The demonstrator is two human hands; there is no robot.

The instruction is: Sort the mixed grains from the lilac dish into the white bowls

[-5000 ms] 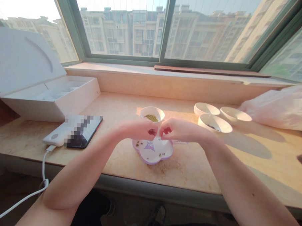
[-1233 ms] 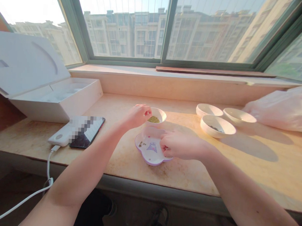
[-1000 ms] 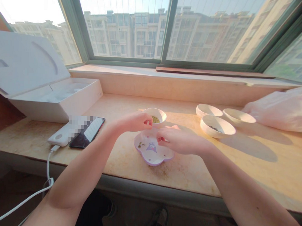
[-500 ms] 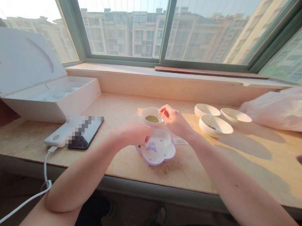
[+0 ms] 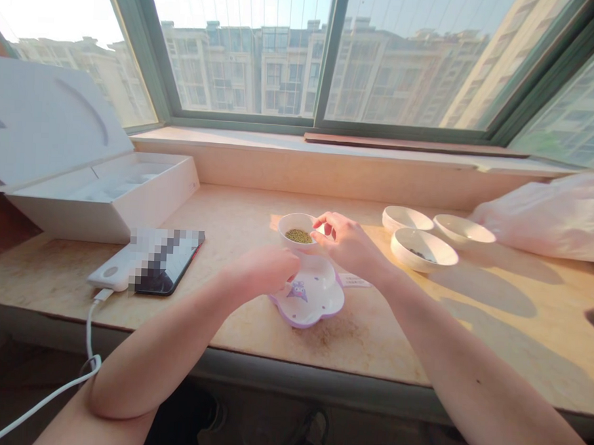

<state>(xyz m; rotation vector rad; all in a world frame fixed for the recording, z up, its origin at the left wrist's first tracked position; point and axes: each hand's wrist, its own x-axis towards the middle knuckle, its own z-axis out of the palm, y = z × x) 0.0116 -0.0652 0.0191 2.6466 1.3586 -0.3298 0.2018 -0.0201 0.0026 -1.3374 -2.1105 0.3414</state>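
Observation:
A white bowl (image 5: 296,245) with small green beans (image 5: 299,236) in its bottom stands on the counter in front of me. My right hand (image 5: 343,236) has its thumb and fingers closed at the bowl's right rim. Just nearer lies a white plate (image 5: 313,308) with a purple scalloped edge, a cartoon figure and a few small dark marks. My left hand (image 5: 275,271) is over the plate's upper left part, close below the bowl. Its fingers are curled together and a little blurred; whatever is between them is hidden.
Three white bowls stand to the right; the nearest bowl (image 5: 423,253) holds dark bits. Behind them lies a pale plastic bag (image 5: 553,214). At left are an open white box (image 5: 155,196), a phone (image 5: 164,276) and a white power bank (image 5: 110,273) with a cable (image 5: 89,331).
My left hand has moved slightly up and toward the bowl, uncovering a bit more of the plate. The right hand stays at the bowl's rim, its fingers shifted slightly.

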